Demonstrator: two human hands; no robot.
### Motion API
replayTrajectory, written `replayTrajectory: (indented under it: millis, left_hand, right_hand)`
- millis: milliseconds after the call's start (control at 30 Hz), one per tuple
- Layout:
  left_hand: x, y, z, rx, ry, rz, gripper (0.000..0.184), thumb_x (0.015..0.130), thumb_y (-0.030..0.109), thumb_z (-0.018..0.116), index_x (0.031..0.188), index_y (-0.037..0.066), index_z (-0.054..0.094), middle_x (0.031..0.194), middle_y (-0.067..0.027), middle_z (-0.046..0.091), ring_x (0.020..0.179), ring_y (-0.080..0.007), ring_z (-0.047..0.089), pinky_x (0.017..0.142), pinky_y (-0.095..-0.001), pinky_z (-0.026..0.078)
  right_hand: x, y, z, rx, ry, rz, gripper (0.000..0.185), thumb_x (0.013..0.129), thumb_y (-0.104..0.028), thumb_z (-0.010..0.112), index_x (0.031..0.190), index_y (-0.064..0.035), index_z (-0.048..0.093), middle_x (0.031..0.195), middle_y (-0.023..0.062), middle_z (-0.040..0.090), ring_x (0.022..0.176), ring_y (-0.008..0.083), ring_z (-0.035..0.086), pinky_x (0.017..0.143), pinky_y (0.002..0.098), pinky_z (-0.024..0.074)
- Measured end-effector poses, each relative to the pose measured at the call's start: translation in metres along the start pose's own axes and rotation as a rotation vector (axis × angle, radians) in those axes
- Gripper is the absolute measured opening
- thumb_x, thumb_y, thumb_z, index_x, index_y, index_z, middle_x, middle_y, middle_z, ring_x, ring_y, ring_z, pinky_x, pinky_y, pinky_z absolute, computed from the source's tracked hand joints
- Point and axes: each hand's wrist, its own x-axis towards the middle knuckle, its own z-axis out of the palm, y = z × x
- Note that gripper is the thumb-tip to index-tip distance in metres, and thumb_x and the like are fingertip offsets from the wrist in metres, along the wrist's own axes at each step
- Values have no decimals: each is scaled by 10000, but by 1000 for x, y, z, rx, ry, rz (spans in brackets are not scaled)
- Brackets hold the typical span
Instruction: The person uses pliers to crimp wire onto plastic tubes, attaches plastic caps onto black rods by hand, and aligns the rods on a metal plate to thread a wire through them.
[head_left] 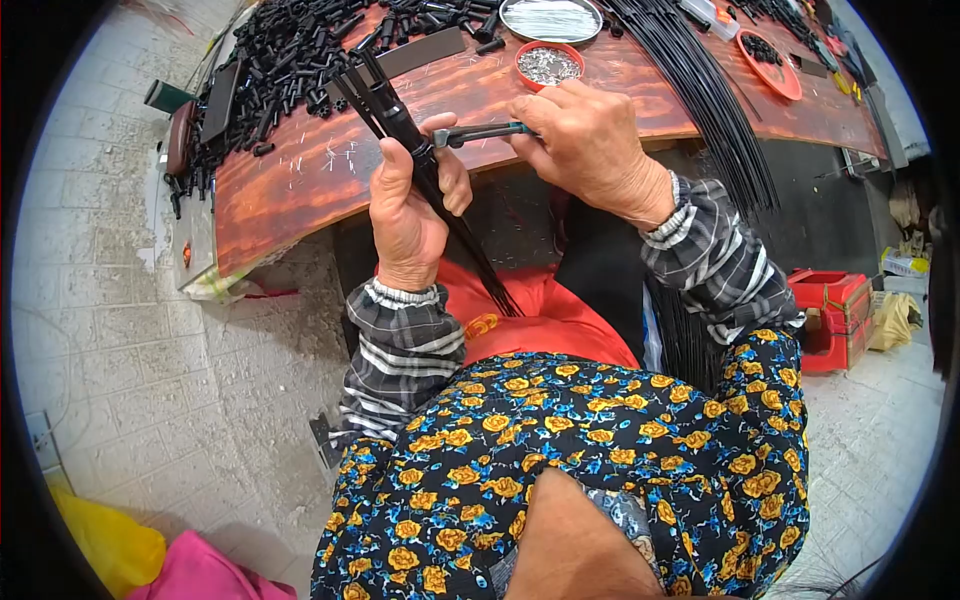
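My left hand [405,215] is wrapped round a bundle of black umbrella ribs [465,235] gathered at a black tubular piece [397,120]. The bundle slants from above the bench down toward my lap. My right hand [590,135] grips the handles of a pair of pliers [485,131]. The pliers point left, and their metal jaws are at the tubular piece, beside my left thumb and fingers. Whether the jaws bite on a wire there is too small to tell.
The reddish wooden bench [280,215] carries a heap of black tubular parts [290,60], a red dish of small metal bits [549,65], a round tray of pale wires [551,18] and long black rods [690,75]. A red plastic stool [835,310] stands right.
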Motion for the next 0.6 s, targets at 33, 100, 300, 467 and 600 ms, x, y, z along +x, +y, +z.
replayTrajectory:
  millis: [33, 100, 300, 467, 600]
  left_hand:
    - [0, 0, 1, -5, -6, -2, 643, 935, 537, 457, 1181, -52, 525, 620, -25, 422, 536, -129, 404, 487, -267, 323]
    - [-1, 0, -1, -16, -18, -6, 647, 934, 539, 456, 1188, -52, 519, 619, -25, 424, 535, -129, 403, 487, -266, 323]
    - [-4, -1, 2, -5, -48, 2, 669, 929, 550, 453, 1209, -55, 500, 608, -24, 425, 529, -126, 398, 483, -263, 317]
    - [-2, -2, 0, -22, -57, -8, 674, 926, 554, 459, 1213, -54, 497, 606, -22, 423, 526, -126, 399, 478, -264, 315]
    - [-1, -2, 0, 9, -26, 4, 672, 926, 550, 463, 1214, -56, 499, 604, -20, 418, 526, -127, 400, 479, -267, 316]
  right_hand:
    - [1, 2, -2, -1, -2, 2, 304, 629, -135, 746, 891, -73, 606, 727, 47, 586, 684, 221, 594, 576, 335, 483]
    - [3, 7, -3, -36, 8, -146, 282, 647, -103, 724, 907, -77, 619, 736, 37, 585, 703, 213, 590, 594, 333, 475]
    - [3, 18, 7, -11, 206, -275, 285, 663, -70, 692, 940, -83, 627, 742, 15, 560, 694, 217, 566, 632, 336, 417]
    - [-2, 4, 12, -100, 198, -115, 340, 671, -89, 691, 1000, -82, 605, 815, 33, 556, 759, 226, 555, 677, 342, 383]
    - [-12, -6, 18, -49, -19, 96, 339, 681, -80, 677, 999, -87, 559, 875, 80, 536, 836, 255, 549, 737, 360, 367]
